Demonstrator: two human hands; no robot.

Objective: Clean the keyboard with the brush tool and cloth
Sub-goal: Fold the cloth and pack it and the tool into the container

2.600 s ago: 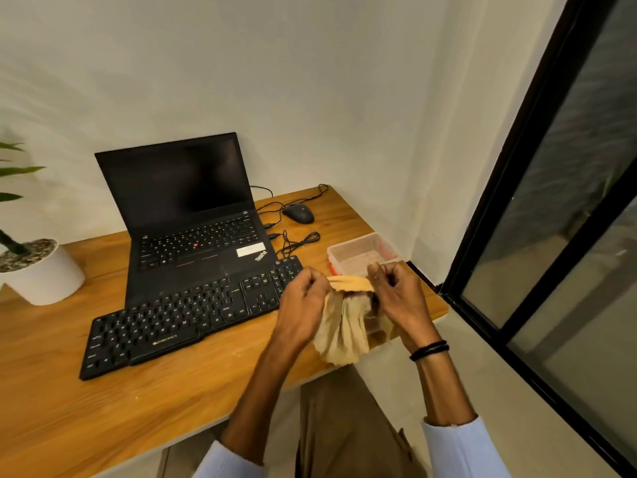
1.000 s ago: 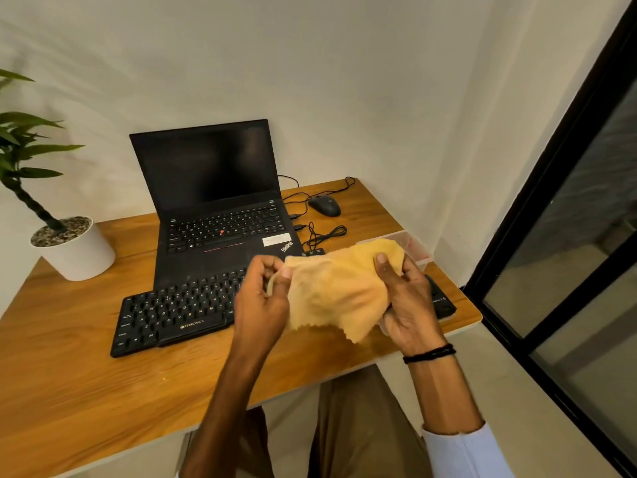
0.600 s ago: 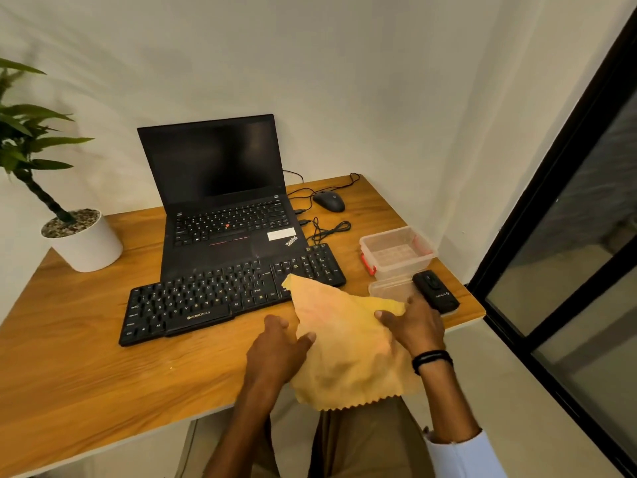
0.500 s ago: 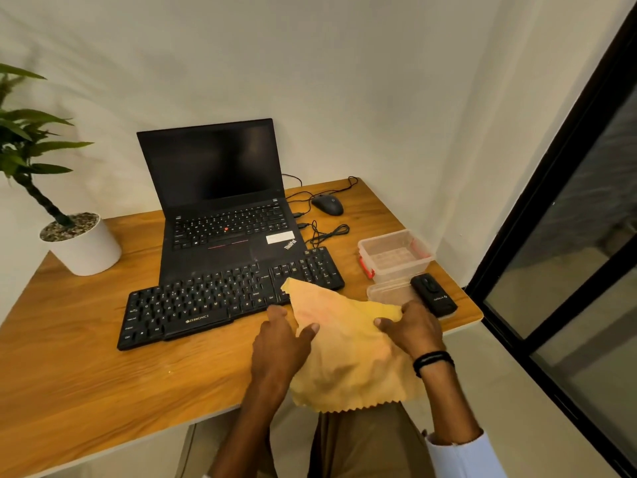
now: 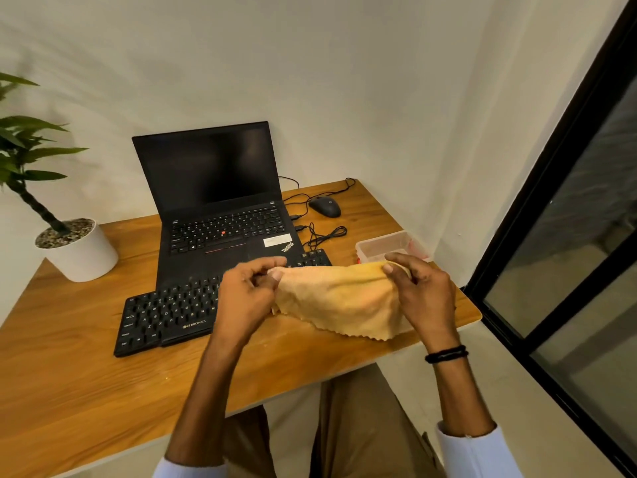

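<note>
Keyboard (image 5: 169, 312) sits on the surface (image 5: 69, 374) in front of the laptop with nothing touching it. I'd say the actual wiping hasn't started, and there's no brush anywhere I can see. Left grip (image 5: 244, 294) pinches one top corner of the yellow cloth (image 5: 337, 298), right grip (image 5: 420, 294) pinches the other. The cloth hangs between them, hiding the keyboard's right end. Half a second back it lay spread flat at the surface's edge; now it's lifted.

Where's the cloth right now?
Head view, right of centre: the cloth hangs between the left hand and the right hand, near the right end of the keyboard.
</note>
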